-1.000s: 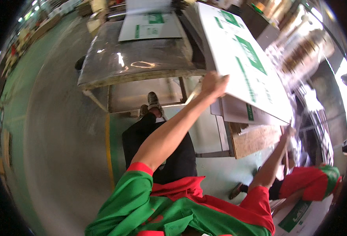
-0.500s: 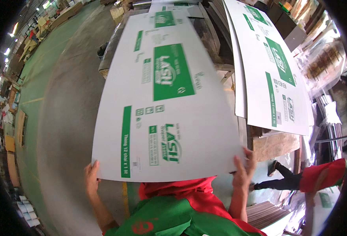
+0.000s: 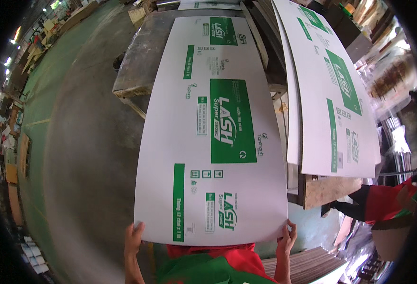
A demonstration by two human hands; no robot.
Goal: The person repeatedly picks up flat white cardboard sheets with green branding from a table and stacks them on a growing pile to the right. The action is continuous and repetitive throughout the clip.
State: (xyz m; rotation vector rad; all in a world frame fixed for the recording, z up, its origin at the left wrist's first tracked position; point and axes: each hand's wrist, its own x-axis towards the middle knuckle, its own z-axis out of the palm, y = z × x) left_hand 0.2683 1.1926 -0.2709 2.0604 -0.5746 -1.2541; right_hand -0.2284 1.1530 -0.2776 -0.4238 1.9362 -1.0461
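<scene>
A long white cardboard sheet [image 3: 170, 142] with green printed panels stretches away from me, its far part over a worn metal-topped table [image 3: 137, 71]. My left hand [image 3: 133, 235] grips its near left corner, thumb on top and the other fingers hidden beneath. At the near right corner my right hand [image 3: 287, 235] pinches the edge between thumb and fingers. The near edge hangs just in front of my waist, with a slight bow between the hands.
Similar printed sheets [image 3: 319, 94] lie stacked on a wooden support [image 3: 329, 191] to the right. A co-worker in a red top [image 3: 390, 201] stands beyond it. Brown cardboard [image 3: 308, 260] is piled at the lower right. Grey floor [image 3: 85, 142] and a green strip run along the left.
The sheet's near edge has come lower and shifted right, both hands still holding its corners. Its far end has slid toward me. The co-worker at the right has moved.
</scene>
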